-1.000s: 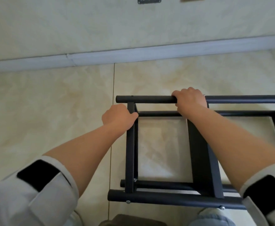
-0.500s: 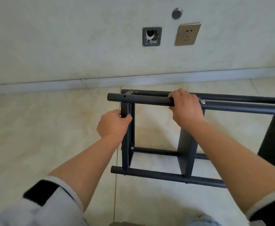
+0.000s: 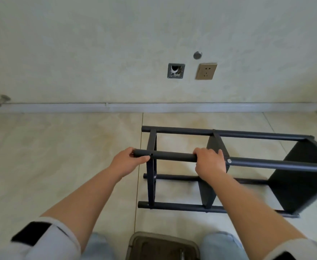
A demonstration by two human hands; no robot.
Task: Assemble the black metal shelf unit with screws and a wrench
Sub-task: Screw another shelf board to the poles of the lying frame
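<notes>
The black metal shelf unit lies on its side on the tiled floor, its long tubes running left to right. My left hand grips the left end of the nearest upper tube. My right hand grips the same tube further right, just left of a silver screw head. Black shelf panels sit in the middle and at the right end of the frame. No wrench or loose screws are visible.
A wall with a skirting board runs behind the shelf, bearing a socket and an open wall box. A brown stool or seat sits between my knees at the bottom edge.
The shelf unit has swung down and away from me, showing more of its length. My left hand moved from the upright side bar to the end of the upper tube.
</notes>
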